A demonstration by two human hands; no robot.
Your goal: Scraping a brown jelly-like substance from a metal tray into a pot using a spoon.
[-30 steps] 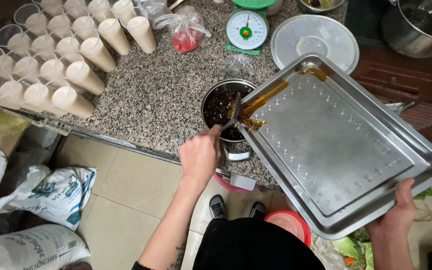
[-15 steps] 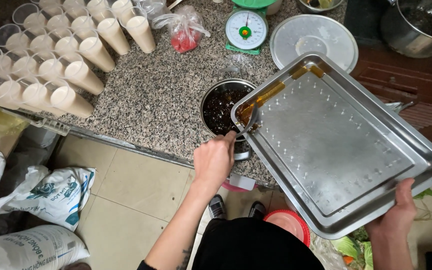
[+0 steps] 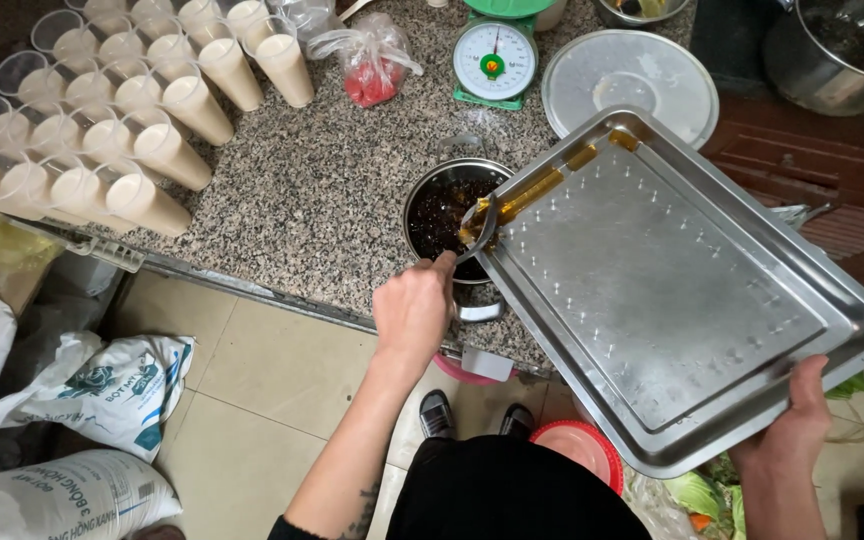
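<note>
My right hand (image 3: pixel 800 425) grips the near corner of a large steel tray (image 3: pixel 672 290), tilted so brown liquid pools along its far-left edge. That corner hangs over a small steel pot (image 3: pixel 424 198) holding dark pieces in liquid on the granite counter (image 3: pixel 322 200). My left hand (image 3: pixel 414 310) holds a metal spoon (image 3: pixel 478 225) whose bowl rests at the tray's low corner, above the pot.
Many plastic cups of pale milky drink (image 3: pixel 132 140) fill the counter's left part. A green kitchen scale (image 3: pixel 494 52), a bag of red things (image 3: pixel 372 75) and a round steel lid (image 3: pixel 630 80) stand behind. White sacks (image 3: pixel 92 385) lie on the tiled floor.
My left hand has drawn back toward me and slightly right, pulling the spoon along the tray's low corner. The tray stays tilted in much the same place.
</note>
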